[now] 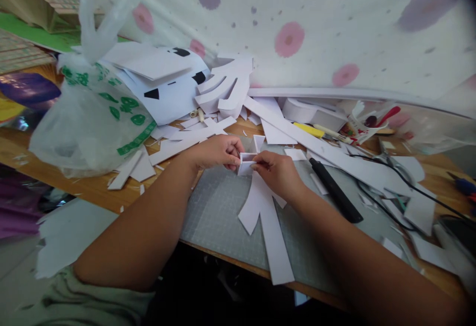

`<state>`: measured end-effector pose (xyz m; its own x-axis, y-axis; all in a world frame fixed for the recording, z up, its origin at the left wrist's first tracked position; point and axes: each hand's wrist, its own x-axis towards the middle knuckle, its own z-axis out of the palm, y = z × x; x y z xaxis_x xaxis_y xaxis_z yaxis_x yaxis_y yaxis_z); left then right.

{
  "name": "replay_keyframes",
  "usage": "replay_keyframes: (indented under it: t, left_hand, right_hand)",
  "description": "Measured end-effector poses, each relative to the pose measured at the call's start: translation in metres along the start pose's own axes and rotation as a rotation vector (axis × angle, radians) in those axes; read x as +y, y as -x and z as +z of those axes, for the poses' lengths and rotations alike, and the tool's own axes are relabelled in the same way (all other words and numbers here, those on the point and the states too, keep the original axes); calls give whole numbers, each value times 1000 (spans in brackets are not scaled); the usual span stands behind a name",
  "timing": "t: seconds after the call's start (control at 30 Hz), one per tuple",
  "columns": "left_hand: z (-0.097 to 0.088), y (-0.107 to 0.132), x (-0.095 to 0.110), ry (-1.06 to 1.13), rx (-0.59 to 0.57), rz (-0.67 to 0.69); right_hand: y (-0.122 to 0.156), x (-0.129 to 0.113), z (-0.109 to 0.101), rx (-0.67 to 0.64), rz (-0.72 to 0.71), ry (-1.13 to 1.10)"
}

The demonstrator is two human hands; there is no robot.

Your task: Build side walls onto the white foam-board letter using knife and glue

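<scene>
Between my hands, above the grey cutting mat (211, 212), is a small box-like piece of white foam board (245, 168) with an open top. My left hand (226, 152) pinches its left edge. On the opposite side, the fingers of my right hand (273, 170) are closed on its wall. Just behind it stands another small folded white piece (258, 142). Below my right hand lies a white cut-out shape (266, 217) with branching strips, one of them reaching past the mat's front edge. Fingers cover part of the box's sides.
A black pen-like tool (334, 190) with a cable rests right of my hands. White offcuts and a long strip (297, 137) spread behind. Left stands a plastic bag (92, 113); farther back are curved white letter-like forms (230, 85). A cup with utensils (364, 128) is at right.
</scene>
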<state>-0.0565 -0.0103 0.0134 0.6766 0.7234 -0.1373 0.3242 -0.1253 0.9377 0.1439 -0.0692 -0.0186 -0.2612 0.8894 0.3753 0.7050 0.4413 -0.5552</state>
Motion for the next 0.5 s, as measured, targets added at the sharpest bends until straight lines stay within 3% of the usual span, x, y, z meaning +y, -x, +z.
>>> replay_keyframes:
  t: [0.5]
  left_hand:
    - [1,-1,-2,13,4,-6]
  right_hand:
    - [0,1,0,7,12,-13]
